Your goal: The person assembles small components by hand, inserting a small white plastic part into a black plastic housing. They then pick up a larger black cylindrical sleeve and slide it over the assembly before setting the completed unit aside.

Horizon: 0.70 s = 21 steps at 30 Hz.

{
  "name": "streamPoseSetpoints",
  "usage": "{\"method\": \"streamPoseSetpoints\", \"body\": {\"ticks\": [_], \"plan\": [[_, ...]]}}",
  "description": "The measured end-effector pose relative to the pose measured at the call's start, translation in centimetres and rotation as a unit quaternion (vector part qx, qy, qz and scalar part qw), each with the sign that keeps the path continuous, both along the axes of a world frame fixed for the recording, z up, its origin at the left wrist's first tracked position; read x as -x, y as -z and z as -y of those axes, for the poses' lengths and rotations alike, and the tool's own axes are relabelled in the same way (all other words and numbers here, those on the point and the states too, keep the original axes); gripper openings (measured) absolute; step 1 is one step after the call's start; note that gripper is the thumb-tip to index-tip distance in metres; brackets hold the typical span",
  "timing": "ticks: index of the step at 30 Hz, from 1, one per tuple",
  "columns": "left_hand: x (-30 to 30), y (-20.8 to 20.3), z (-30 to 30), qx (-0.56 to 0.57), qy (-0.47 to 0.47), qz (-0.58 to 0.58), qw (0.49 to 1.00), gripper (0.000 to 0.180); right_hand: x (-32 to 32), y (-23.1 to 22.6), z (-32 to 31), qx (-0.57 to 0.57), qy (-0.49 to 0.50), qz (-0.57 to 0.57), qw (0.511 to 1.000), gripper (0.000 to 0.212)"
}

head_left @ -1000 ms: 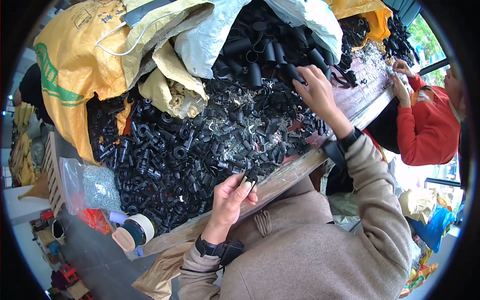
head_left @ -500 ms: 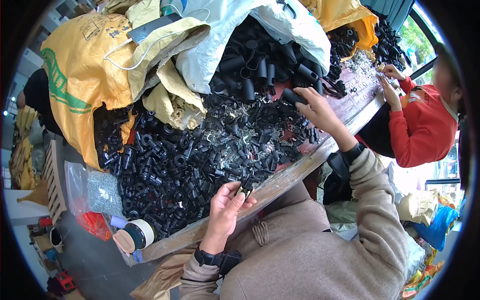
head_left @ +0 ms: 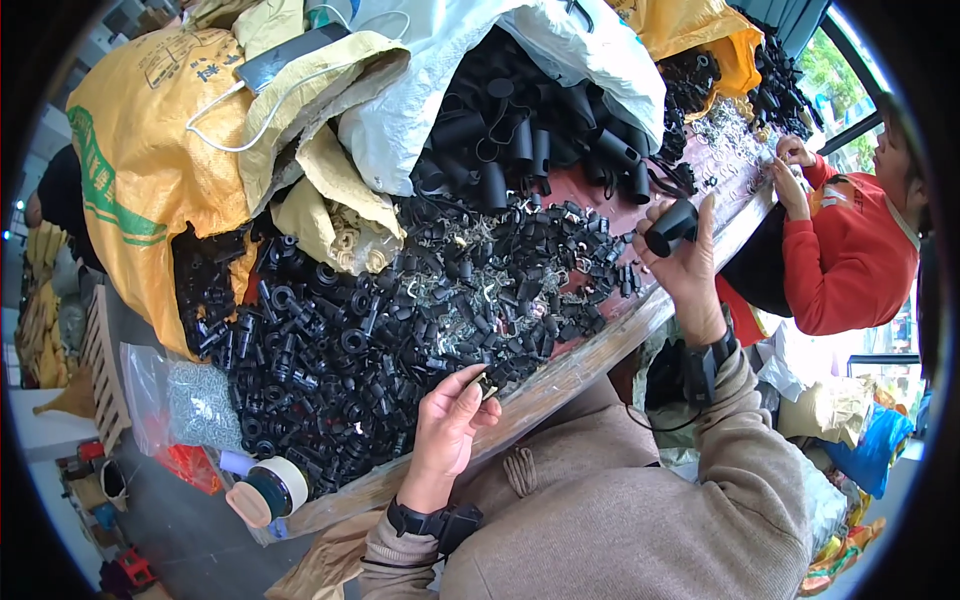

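Note:
My right hand (head_left: 690,260) is raised over the table's front edge, its fingers wrapped round a black plastic tube (head_left: 671,229) whose open end shows. Lower and to the left, my left hand (head_left: 450,418) pinches a small black part (head_left: 487,383) with a pale piece on it, too small to name. Beneath and beyond my hands spreads a heap of small black plastic parts (head_left: 310,385), mixed with thin metal bits (head_left: 465,275). More black tubes (head_left: 520,140) like the one I hold spill from a white woven sack (head_left: 400,140).
A yellow woven sack (head_left: 150,130) stands at the left, with a phone (head_left: 292,57) and white cable on top. A clear bag of small screws (head_left: 203,405) and a tape roll (head_left: 280,485) lie near the left corner. At the right sits a co-worker in red (head_left: 860,255).
My right hand has drawn back from the tube pile toward the table edge, turning the black tube end-on. My left hand stays nearly in place with the small part.

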<state>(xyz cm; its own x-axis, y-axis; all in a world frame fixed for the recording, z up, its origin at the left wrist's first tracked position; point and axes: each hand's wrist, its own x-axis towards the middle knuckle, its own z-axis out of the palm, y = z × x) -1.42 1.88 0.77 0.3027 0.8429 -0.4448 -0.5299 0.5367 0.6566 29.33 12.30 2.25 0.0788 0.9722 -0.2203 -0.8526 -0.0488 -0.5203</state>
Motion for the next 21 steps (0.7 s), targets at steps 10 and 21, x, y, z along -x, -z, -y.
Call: {"method": "streamPoseSetpoints", "body": {"ticks": [10,21], "plan": [[-0.8,-0.5,0.2,-0.014,-0.011,0.006,1.0,0.032,5.4,-0.7,4.8,0.089,-0.19,-0.088,0.974,0.053],[-1.1,-1.1,-0.3,-0.015,0.002,-0.005,1.0,0.032,7.7,-1.1,6.5,-0.114,-0.359,0.447,0.812,0.039]]}}
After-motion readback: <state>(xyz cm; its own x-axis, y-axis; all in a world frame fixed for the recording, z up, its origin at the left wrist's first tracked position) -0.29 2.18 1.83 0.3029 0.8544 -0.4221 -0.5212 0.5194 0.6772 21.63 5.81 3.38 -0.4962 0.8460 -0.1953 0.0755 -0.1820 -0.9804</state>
